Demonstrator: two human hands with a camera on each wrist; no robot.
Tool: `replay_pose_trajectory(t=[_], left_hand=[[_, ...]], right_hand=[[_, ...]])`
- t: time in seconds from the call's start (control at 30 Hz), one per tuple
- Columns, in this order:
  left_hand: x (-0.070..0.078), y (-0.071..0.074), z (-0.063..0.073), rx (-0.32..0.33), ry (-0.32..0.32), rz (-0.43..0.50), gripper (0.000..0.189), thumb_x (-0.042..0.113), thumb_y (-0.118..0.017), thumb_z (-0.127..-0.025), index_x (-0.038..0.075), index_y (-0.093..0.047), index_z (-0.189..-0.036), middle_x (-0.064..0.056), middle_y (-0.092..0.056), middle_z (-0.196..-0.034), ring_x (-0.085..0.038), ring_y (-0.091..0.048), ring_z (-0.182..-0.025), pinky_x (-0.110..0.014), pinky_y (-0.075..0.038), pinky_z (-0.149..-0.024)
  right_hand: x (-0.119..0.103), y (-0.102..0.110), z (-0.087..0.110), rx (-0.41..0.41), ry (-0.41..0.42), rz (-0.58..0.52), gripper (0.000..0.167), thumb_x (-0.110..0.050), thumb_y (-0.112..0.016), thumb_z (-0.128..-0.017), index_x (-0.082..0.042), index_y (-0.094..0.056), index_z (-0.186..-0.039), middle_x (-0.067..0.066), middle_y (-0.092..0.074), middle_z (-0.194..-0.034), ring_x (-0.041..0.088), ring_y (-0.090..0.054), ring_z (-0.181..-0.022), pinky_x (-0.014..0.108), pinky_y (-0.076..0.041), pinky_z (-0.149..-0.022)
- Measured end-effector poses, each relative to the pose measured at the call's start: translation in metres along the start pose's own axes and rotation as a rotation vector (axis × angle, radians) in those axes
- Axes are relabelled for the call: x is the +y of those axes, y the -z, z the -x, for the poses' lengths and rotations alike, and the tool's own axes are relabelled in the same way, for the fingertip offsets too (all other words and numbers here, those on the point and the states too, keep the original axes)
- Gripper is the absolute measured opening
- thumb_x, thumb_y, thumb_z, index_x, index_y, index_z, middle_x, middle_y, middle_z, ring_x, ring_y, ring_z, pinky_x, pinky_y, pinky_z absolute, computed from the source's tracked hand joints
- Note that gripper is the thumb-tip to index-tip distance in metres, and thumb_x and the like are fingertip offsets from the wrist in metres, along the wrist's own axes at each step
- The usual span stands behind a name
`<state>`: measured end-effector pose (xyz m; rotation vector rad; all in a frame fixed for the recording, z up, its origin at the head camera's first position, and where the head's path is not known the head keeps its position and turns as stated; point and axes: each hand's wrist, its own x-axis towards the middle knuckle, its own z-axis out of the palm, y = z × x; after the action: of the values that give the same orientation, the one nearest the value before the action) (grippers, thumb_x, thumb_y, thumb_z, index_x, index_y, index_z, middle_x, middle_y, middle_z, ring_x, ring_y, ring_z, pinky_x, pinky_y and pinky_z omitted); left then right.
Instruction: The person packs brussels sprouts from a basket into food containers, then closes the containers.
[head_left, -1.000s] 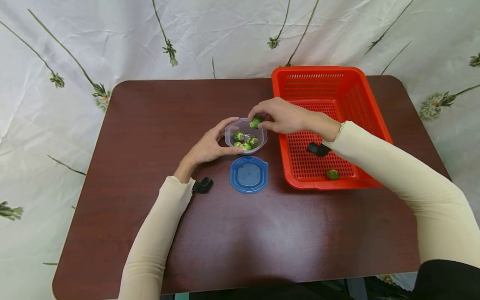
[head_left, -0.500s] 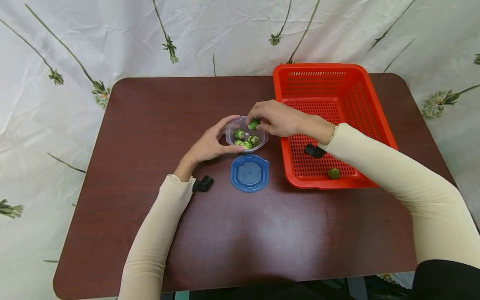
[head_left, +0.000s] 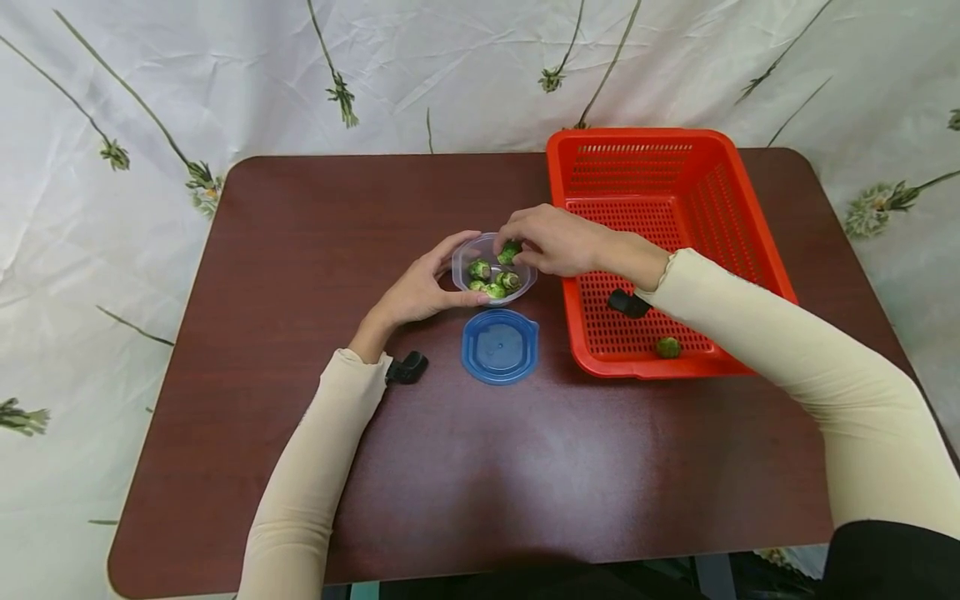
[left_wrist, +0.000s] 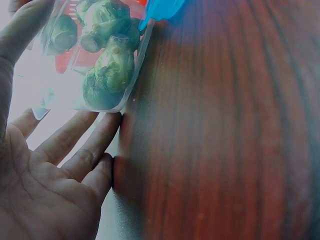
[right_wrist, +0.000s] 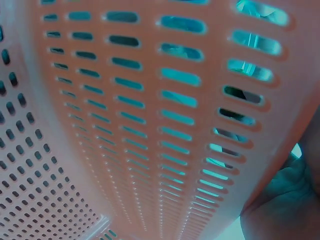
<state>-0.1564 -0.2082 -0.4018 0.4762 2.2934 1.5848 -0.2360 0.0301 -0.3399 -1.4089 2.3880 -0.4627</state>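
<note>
A small clear plastic container (head_left: 467, 250) stands near the table's middle with several Brussels sprouts (head_left: 480, 270) in it. My left hand (head_left: 416, 292) holds it from the left, thumb on the near side and fingers on the far side. In the left wrist view, sprouts (left_wrist: 107, 75) show through the container wall, and the hand's (left_wrist: 55, 185) fingertips lie at its bottom. My right hand (head_left: 558, 239) pinches another Brussels sprout (head_left: 508, 253) over the container's right side. The right wrist view has mostly basket wall, with part of the hand (right_wrist: 280, 215) at lower right.
Just in front of the container lies a blue lid (head_left: 500, 347). A red slotted basket (head_left: 611, 367) stands to its right, under my right forearm, with one sprout (head_left: 667, 347) near its front edge. Behind the brown table (head_left: 337, 208) hangs a white flowered cloth (head_left: 262, 75).
My right hand has lowered the pinched sprout slightly, further into the container's opening. The left hand keeps its hold, and the lid and basket stay in place.
</note>
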Motion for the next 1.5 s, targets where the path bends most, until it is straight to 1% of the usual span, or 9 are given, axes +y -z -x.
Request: replay_pose_trajectory(t=[0.13, 0.2, 0.37, 0.57, 0.77, 0.93, 1.17, 1.37, 1.5], left_hand=[[-0.021, -0.001, -0.006, 0.014, -0.016, -0.004, 0.085, 0.022, -0.081, -0.086, 0.027, -0.033, -0.155, -0.003, -0.044, -0.152, -0.021, -0.046, -0.14, -0.047, -0.038, -0.113], [-0.031, -0.002, -0.009, 0.024, -0.024, -0.006, 0.085, 0.025, -0.083, -0.085, 0.032, -0.034, -0.154, 0.003, -0.044, -0.151, -0.017, -0.046, -0.139, -0.045, -0.039, -0.113], [-0.031, -0.003, -0.009, 0.031, -0.023, -0.01, 0.086, 0.026, -0.084, -0.084, 0.032, -0.034, -0.154, 0.005, -0.046, -0.149, -0.015, -0.047, -0.139, -0.044, -0.038, -0.114], [-0.033, -0.005, -0.01, 0.028, -0.03, 0.002, 0.086, 0.023, -0.084, -0.083, 0.031, -0.035, -0.154, 0.004, -0.047, -0.149, -0.015, -0.047, -0.139, -0.043, -0.036, -0.114], [-0.033, -0.005, -0.01, 0.026, -0.019, 0.009, 0.087, 0.02, -0.083, -0.084, 0.03, -0.033, -0.155, 0.0, -0.047, -0.15, -0.021, -0.046, -0.14, -0.047, -0.034, -0.115], [-0.027, -0.005, -0.009, 0.026, -0.002, 0.016, 0.088, 0.017, -0.083, -0.084, 0.024, -0.032, -0.156, -0.008, -0.047, -0.15, -0.027, -0.045, -0.141, -0.05, -0.033, -0.116], [0.004, -0.003, 0.002, 0.011, 0.012, -0.005, 0.086, 0.014, -0.081, -0.085, 0.012, -0.032, -0.156, -0.015, -0.046, -0.149, -0.029, -0.046, -0.14, -0.05, -0.034, -0.115], [0.007, -0.002, 0.002, 0.009, 0.007, -0.013, 0.086, 0.013, -0.081, -0.085, 0.013, -0.032, -0.156, -0.015, -0.046, -0.15, -0.03, -0.046, -0.141, -0.05, -0.035, -0.114], [0.007, -0.001, 0.002, 0.013, 0.009, -0.011, 0.086, 0.013, -0.081, -0.085, 0.013, -0.032, -0.156, -0.014, -0.044, -0.151, -0.03, -0.044, -0.142, -0.05, -0.034, -0.115]], right_hand=[[0.001, -0.001, 0.001, 0.004, 0.005, 0.005, 0.024, -0.008, -0.067, -0.095, -0.008, -0.069, -0.119, 0.009, -0.066, -0.114, 0.023, -0.056, -0.084, 0.035, -0.05, -0.084], [0.002, -0.001, 0.001, 0.013, 0.009, -0.001, 0.024, -0.008, -0.066, -0.096, -0.007, -0.07, -0.119, 0.01, -0.067, -0.114, 0.023, -0.06, -0.09, 0.036, -0.051, -0.087], [0.002, -0.001, 0.002, 0.033, 0.017, -0.033, 0.023, -0.006, -0.066, -0.096, -0.004, -0.07, -0.119, 0.011, -0.067, -0.116, 0.025, -0.064, -0.106, 0.04, -0.052, -0.095], [0.003, 0.0, 0.006, 0.067, 0.033, -0.111, 0.022, -0.004, -0.065, -0.096, -0.004, -0.07, -0.118, 0.011, -0.068, -0.116, 0.024, -0.066, -0.106, 0.042, -0.053, -0.095], [0.0, 0.008, 0.016, 0.132, 0.037, -0.112, 0.023, -0.009, -0.068, -0.095, -0.007, -0.071, -0.118, 0.007, -0.07, -0.115, 0.021, -0.064, -0.103, 0.04, -0.052, -0.092], [-0.002, 0.019, 0.026, 0.175, 0.031, -0.111, 0.024, -0.009, -0.068, -0.095, -0.007, -0.07, -0.119, 0.007, -0.071, -0.114, 0.02, -0.063, -0.097, 0.041, -0.054, -0.088], [0.003, 0.03, 0.045, 0.199, 0.009, -0.103, 0.024, -0.011, -0.069, -0.095, -0.009, -0.07, -0.119, 0.004, -0.071, -0.115, 0.017, -0.067, -0.095, 0.039, -0.055, -0.087], [0.014, 0.039, 0.063, 0.129, -0.055, -0.15, 0.023, -0.012, -0.071, -0.094, -0.012, -0.071, -0.117, 0.0, -0.071, -0.113, 0.014, -0.065, -0.102, 0.038, -0.056, -0.089], [0.024, 0.042, 0.075, 0.034, -0.106, -0.194, 0.022, -0.013, -0.071, -0.094, -0.016, -0.072, -0.116, -0.003, -0.071, -0.112, 0.012, -0.064, -0.101, 0.033, -0.056, -0.088]])
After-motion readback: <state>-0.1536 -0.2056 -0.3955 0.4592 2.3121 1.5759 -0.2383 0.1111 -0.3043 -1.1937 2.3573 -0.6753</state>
